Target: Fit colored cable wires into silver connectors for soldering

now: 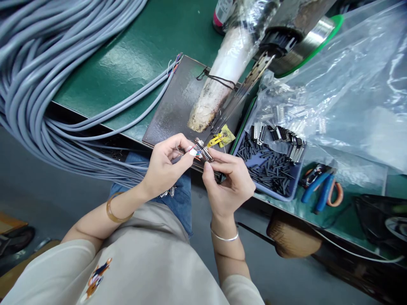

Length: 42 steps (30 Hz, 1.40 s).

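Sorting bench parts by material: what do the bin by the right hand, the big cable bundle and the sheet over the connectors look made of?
Blue bin: looks like matte moulded plastic, thin rounded rim. Cable bundle: grey jacket with a soft sheen that bends smoothly, probably PVC or rubber. Sheet: clear glossy plastic film, creased, connectors visible through it.

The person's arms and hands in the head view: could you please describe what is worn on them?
Both hands are bare, with no gloves. The left hand has an amber, translucent bangle around the wrist. The right hand has a thin silver bracelet at the wrist. Short beige sleeves leave both forearms uncovered. No rings are visible.
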Motion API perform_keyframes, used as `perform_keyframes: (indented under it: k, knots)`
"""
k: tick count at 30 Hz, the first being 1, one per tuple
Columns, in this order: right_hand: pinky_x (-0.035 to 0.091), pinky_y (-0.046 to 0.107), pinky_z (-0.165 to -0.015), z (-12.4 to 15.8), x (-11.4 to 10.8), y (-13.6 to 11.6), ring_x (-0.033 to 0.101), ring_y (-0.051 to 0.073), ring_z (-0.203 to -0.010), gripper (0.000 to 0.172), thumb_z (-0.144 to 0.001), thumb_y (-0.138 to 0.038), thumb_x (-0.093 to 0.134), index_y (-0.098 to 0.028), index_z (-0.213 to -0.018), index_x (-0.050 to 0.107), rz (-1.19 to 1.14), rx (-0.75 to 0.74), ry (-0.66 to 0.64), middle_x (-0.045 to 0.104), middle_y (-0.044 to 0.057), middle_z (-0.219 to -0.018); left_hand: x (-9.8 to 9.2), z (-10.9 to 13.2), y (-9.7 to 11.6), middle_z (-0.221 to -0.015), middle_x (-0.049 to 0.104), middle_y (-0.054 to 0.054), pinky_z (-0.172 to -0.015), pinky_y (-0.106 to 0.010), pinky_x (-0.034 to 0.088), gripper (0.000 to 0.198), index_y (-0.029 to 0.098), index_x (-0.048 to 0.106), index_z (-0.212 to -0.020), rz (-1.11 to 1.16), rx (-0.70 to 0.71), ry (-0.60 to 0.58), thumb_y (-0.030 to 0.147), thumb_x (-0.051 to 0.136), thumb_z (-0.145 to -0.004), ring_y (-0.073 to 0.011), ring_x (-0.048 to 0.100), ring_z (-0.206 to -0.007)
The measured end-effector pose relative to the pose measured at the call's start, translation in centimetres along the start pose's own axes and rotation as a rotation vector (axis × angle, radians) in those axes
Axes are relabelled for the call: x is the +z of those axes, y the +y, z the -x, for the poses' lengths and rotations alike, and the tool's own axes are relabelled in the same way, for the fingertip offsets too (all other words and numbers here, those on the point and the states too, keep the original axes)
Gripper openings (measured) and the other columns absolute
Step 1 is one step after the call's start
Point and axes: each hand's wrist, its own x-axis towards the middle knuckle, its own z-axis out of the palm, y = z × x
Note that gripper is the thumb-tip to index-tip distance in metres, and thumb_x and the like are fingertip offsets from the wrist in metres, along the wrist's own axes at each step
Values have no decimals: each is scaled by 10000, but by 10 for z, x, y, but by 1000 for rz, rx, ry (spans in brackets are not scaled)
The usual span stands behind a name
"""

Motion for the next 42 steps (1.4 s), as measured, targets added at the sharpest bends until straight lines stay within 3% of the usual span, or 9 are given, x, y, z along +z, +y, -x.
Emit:
perform_keyframes:
  k: [12, 25, 34, 42]
  knots:
    - [645, 314, -792, -2, 1, 4, 763, 163, -886, 165, -830, -99, 761, -229, -880, 672, 101, -108, 26, 793, 19, -1024, 6, 0, 3, -776, 678, -19, -610, -213, 465, 186, 175, 537, -687, -142, 115, 36, 147, 640, -839, -97, 572, -674]
    - [639, 295, -779, 1, 2, 3, 759, 154, -877, 178, -836, -112, 756, -225, -853, 621, 107, -97, 25, 797, 23, -1008, 4, -1, 5, -749, 660, -13, -598, -203, 478, 174, 168, 543, -671, -74, -1, 16, 169, 668, -791, -93, 565, -650]
    - [639, 305, -770, -3, 3, 5, 759, 163, -882, 172, -835, -119, 768, -230, -857, 639, 95, -73, 10, 792, 16, -1010, 6, -1, 5, -750, 647, -9, -593, -208, 470, 188, 176, 543, -674, -112, 3, 72, 198, 675, -805, -92, 549, -643]
    - [649, 288, -759, -3, 1, 1, 771, 163, -880, 181, -826, -120, 787, -238, -898, 670, 164, -139, 22, 795, 22, -1056, 6, -1, 7, -761, 678, -18, -608, -221, 479, 176, 181, 549, -675, -130, 28, 67, 184, 690, -779, -107, 582, -669]
